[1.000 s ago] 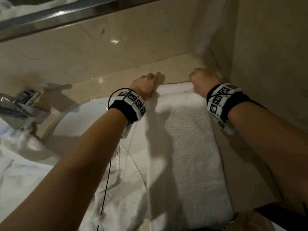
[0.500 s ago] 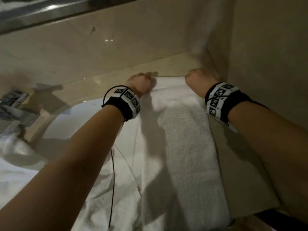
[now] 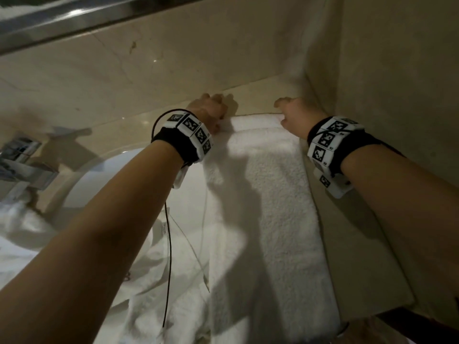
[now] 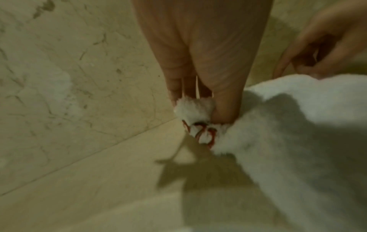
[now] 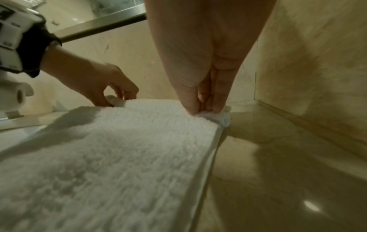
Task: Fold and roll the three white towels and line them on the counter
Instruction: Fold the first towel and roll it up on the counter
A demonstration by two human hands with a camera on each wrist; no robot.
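A white towel point(image 3: 268, 207), folded into a long strip, lies on the beige counter point(image 3: 357, 239) and runs from the front edge to the back wall. My left hand point(image 3: 211, 112) pinches its far left corner point(image 4: 195, 108) between thumb and fingers; a small red-stitched tag point(image 4: 202, 133) hangs below that corner. My right hand point(image 3: 293, 112) pinches the far right corner point(image 5: 214, 116). In the right wrist view the towel point(image 5: 111, 157) stretches flat toward the camera. More white towel cloth point(image 3: 159, 276) lies crumpled at the lower left.
A white sink basin point(image 3: 119, 180) with a chrome tap point(image 3: 22, 162) sits left of the towel. Marble walls point(image 3: 397, 70) close the corner behind and to the right. A mirror frame point(image 3: 74, 18) runs along the top.
Both hands have stayed at the towel's far corners. They sit slightly further back toward the wall, and the far edge looks drawn straight.
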